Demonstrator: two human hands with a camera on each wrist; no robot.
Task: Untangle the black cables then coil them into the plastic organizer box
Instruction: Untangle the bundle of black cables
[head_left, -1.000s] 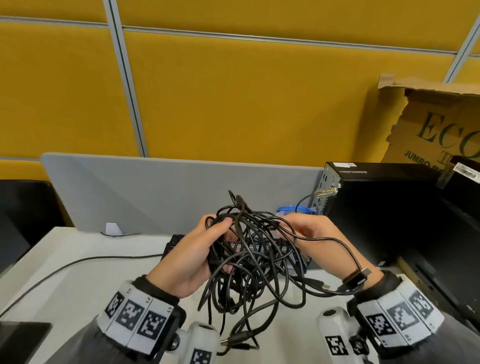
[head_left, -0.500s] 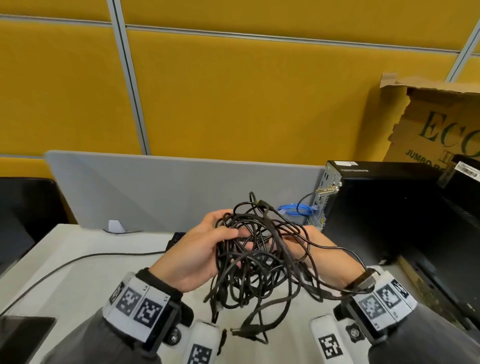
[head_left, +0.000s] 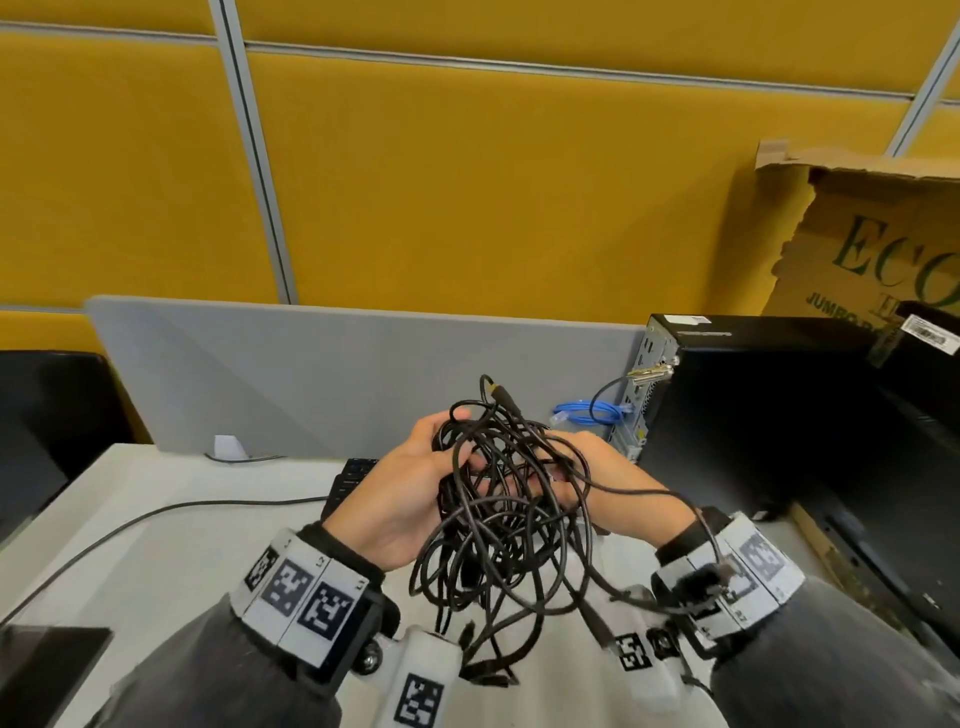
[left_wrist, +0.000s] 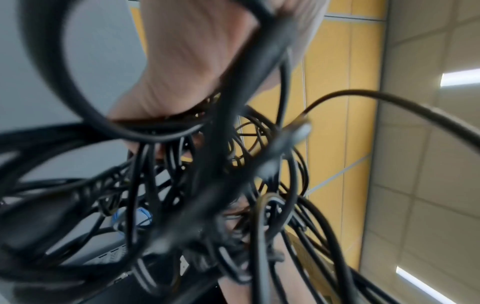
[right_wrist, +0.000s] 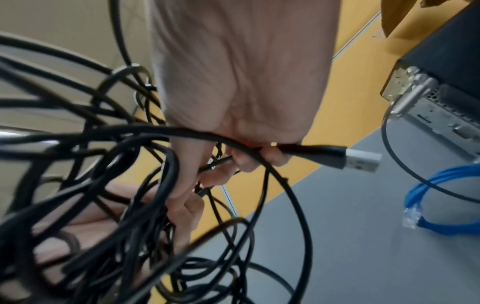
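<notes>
A tangle of black cables (head_left: 498, 519) hangs in the air between both hands above the white desk (head_left: 156, 519). My left hand (head_left: 415, 493) grips the left side of the bundle, fingers curled round several strands. My right hand (head_left: 587, 478) holds the right side; in the right wrist view its fingers (right_wrist: 249, 158) pinch a black cable just behind a USB plug (right_wrist: 361, 160). Loops and plug ends dangle below toward the wrists (head_left: 483, 670). In the left wrist view the cables (left_wrist: 207, 185) fill the frame, blurred. No plastic organizer box is in view.
A black desktop computer (head_left: 769, 415) stands right of the hands with a coiled blue network cable (head_left: 592, 413) beside it. A grey divider (head_left: 337, 384) runs behind the desk. A keyboard (head_left: 348, 480) lies under the hands. A thin cable (head_left: 156, 514) crosses the desk's left. A torn cardboard box (head_left: 872, 244) sits at back right.
Both hands have lifted the tangle slightly and drawn closer together. The right wrist has rotated, and a cable loop now drapes over it.
</notes>
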